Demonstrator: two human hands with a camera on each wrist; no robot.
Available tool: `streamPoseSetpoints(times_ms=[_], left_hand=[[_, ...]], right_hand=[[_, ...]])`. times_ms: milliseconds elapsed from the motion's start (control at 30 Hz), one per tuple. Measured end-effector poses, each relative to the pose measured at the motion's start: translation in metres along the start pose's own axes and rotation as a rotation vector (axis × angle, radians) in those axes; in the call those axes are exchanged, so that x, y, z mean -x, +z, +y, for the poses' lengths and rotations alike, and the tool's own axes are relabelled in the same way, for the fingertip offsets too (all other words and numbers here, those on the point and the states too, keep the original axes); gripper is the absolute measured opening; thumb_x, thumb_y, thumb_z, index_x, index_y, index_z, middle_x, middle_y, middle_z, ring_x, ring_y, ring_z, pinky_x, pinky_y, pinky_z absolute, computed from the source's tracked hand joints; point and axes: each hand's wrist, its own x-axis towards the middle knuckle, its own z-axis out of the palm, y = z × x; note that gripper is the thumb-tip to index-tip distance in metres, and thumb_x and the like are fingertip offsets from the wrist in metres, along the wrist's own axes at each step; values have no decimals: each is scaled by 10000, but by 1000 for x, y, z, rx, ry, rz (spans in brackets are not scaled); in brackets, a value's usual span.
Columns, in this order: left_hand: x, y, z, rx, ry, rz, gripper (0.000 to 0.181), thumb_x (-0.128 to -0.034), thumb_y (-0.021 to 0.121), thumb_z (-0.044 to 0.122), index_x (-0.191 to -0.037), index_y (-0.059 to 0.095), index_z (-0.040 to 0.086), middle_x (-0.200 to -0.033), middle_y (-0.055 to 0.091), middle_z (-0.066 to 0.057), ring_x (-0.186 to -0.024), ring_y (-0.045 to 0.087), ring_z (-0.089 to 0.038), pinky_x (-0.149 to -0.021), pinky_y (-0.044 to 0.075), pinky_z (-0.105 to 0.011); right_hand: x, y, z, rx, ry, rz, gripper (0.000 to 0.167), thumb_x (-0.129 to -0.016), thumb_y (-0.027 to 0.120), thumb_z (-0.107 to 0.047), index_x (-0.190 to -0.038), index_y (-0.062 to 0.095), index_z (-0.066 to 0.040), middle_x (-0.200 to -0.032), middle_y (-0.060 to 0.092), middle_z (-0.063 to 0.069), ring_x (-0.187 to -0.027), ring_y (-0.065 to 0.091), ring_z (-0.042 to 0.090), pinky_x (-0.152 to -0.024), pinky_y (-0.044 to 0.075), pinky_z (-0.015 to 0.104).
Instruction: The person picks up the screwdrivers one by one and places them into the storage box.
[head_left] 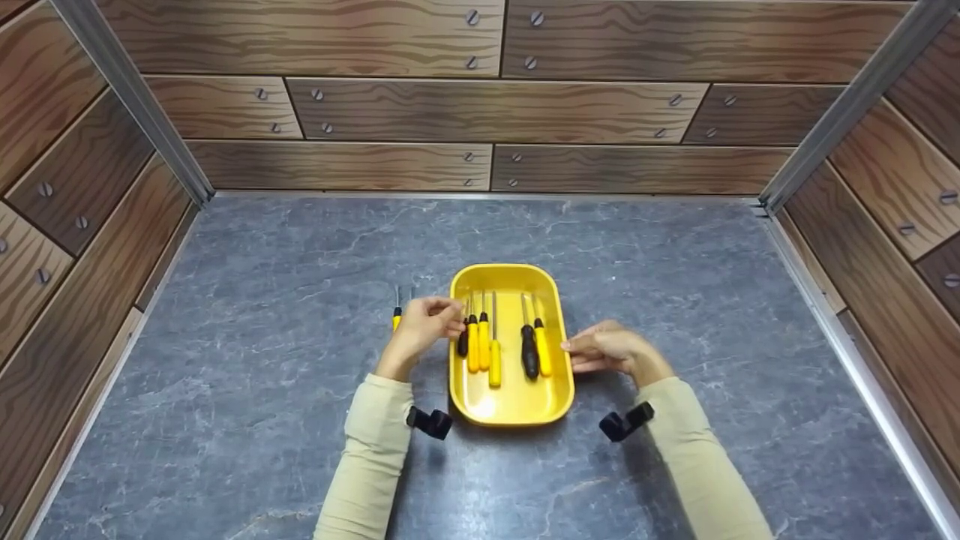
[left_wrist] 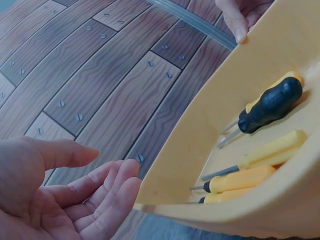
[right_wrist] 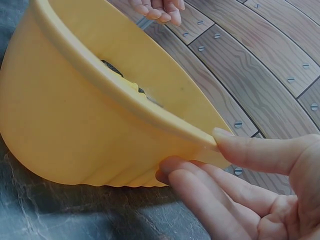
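A yellow plastic tray (head_left: 517, 401) holds several screwdrivers, handles toward me. At its right side lie a black-handled screwdriver (head_left: 529, 352) and a yellow-handled screwdriver (head_left: 543, 349). More lie along the left side, including a yellow screwdriver (head_left: 495, 364) and a black handle (head_left: 463, 341) partly covered by fingers. My left hand (head_left: 426, 326) hovers at the left rim, its fingers loosely bent and holding nothing, as the left wrist view confirms. With thumb on the rim and fingers against the outer wall, my right hand (right_wrist: 250, 185) grips the tray's right side.
Left of the tray, a yellow-and-black screwdriver (head_left: 397, 319) lies on the grey marbled table (head_left: 262, 360), partly behind my left hand, with another shaft beside it. Wood-patterned panels (head_left: 495, 112) with metal corner strips enclose the back and sides.
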Motion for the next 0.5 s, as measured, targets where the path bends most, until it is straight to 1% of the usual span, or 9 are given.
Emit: streamPoseSetpoints(times_ms=[67,167,300,400,500], left_hand=[[1,-2,-2,12,9,7,256,-956,555,50,-1123,617,-134,-947,681,-282,-647,651,-115,-714,636,-318],[1,-6,-4,15,16,18,244,-954,551,42,-1105,622,-135,-936,681,-289,-649,655,-126,-707,636,-313],[0,-9,-8,-6,14,18,242,-954,530,26,-1107,619,-139,-952,675,-286,-670,657,-139,-730,635,-324],[-1,-12,-11,-15,11,16,234,-952,516,11,-1096,621,-140,-914,681,-248,-667,658,-135,-740,636,-328],[-2,-15,-14,-22,12,19,225,-949,506,1,-1077,628,-138,-888,690,-226,-660,665,-128,-729,636,-314]], right_hand=[[0,0,0,5,2,3,80,-866,682,-66,-916,672,-5,-715,741,15,-668,718,118,-713,632,272],[0,0,0,20,5,7,135,-870,670,-56,-977,651,23,-715,740,15,-669,716,116,-717,632,272],[0,-1,0,26,2,8,204,-870,673,-61,-1034,637,55,-720,739,14,-669,714,113,-720,631,267],[0,-1,-1,20,-4,3,205,-866,680,-62,-1031,642,54,-718,741,15,-665,714,113,-717,630,268],[1,0,0,18,-9,-4,145,-859,689,-65,-974,670,22,-718,741,14,-664,714,113,-714,631,271]])
